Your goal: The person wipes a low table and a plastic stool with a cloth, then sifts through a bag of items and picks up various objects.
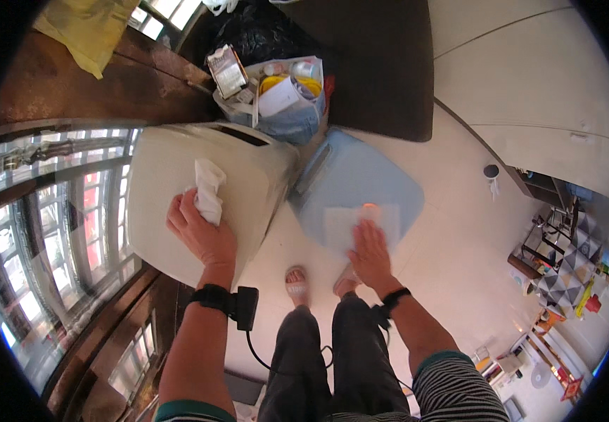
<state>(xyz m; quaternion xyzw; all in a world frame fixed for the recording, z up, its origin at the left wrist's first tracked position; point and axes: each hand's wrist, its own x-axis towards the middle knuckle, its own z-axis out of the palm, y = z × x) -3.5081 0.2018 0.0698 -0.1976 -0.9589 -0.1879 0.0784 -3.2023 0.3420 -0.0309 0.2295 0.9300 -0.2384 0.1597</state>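
My left hand (199,227) grips a crumpled white tissue (209,190) on the top of a cream plastic stool or bin (162,158) with a dark slot along its far edge. Blurred, my right hand (372,248) has its fingers stretched towards a flat white sheet (339,224), tissue or paper, over the near part of a blue plastic lid or stool top (362,169). Whether the right fingers pinch the sheet cannot be told. An orange glow shows at the right fingertips.
A full bag (288,124) with a carton (227,71) stands beyond both plastic things, beside a black plastic bag (262,31) and a dark panel (383,68). Barred windows (46,227) line the left. A cluttered table (573,264) stands far right; my feet are on the pale floor.
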